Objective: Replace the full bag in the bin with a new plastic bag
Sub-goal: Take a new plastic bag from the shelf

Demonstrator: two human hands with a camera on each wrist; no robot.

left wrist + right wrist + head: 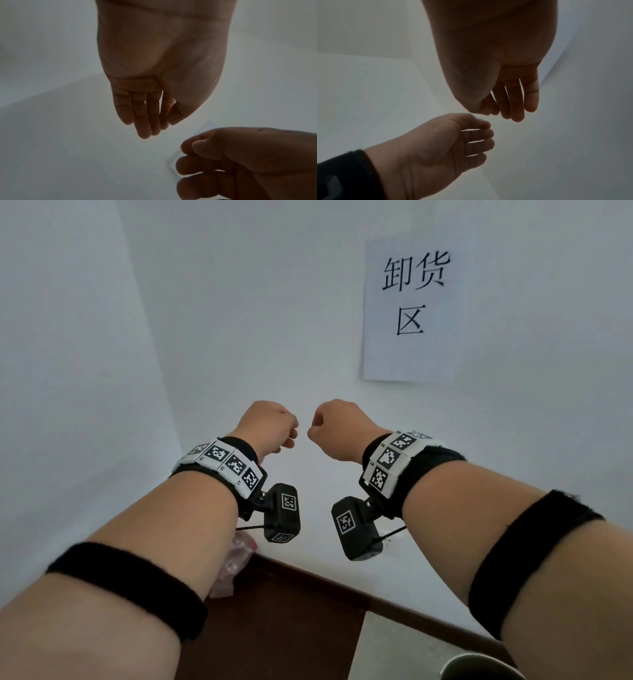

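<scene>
Both my hands are raised side by side before a white wall. My left hand (270,426) has loosely curled fingers and holds nothing; the left wrist view shows its fingers (145,115) hanging relaxed. My right hand (337,428) is a hand's width to its right, also loosely curled and empty, with the thumb resting against the index finger (488,109). A crumpled clear plastic bag (236,558) with reddish contents peeks out low under my left forearm. The rounded grey rim of a bin (479,667) shows at the bottom right edge.
A white paper sign (412,311) with black characters is stuck on the wall at upper right. The walls meet in a corner at left. A dark brown skirting band (291,611) runs along the base, with grey floor (411,645) beside it.
</scene>
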